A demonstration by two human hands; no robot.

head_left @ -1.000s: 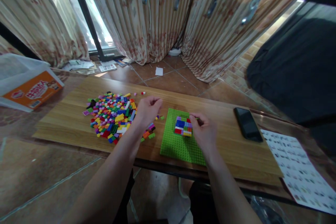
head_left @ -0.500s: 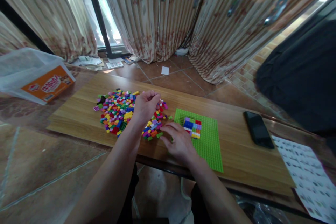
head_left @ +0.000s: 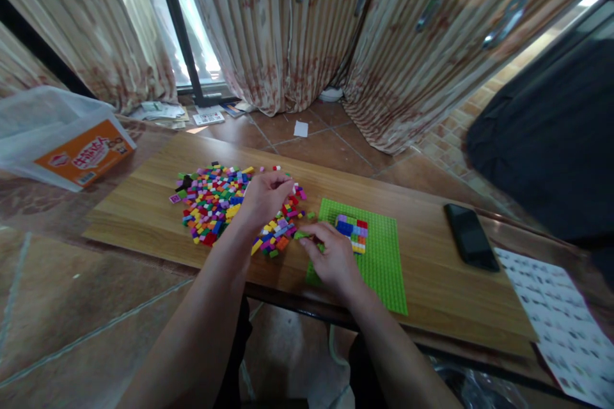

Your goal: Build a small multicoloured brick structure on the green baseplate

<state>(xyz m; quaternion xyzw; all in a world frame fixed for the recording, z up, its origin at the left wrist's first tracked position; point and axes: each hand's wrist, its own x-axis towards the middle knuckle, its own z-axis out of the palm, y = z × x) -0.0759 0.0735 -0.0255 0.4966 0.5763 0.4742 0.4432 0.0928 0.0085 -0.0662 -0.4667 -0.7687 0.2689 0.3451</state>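
Observation:
A spread-out pile of small coloured building bricks (head_left: pixel 215 198) lies on the wooden board. My left hand (head_left: pixel 266 199) is over the right part of this pile, its fingers closed in a pinch; what they hold, if anything, is too small to make out. Between the thumb and fingers of my right hand (head_left: pixel 333 259) is a small green brick (head_left: pixel 302 235). That hand hovers over the left edge of the green baseplate (head_left: pixel 384 268). On the baseplate sits a flat patch of joined bricks (head_left: pixel 359 230) in blue, red, white, orange and yellow, partly behind my right hand.
A clear plastic box (head_left: pixel 52 121) with an orange label stands at the far left. To the right lie a black phone (head_left: pixel 471 236) and a printed sheet (head_left: pixel 566 319). The wooden board (head_left: pixel 432 294) ends at a dark front edge near my legs.
My right hand has closed on a green brick from the pile's right edge and lifted it slightly. My left hand has barely moved.

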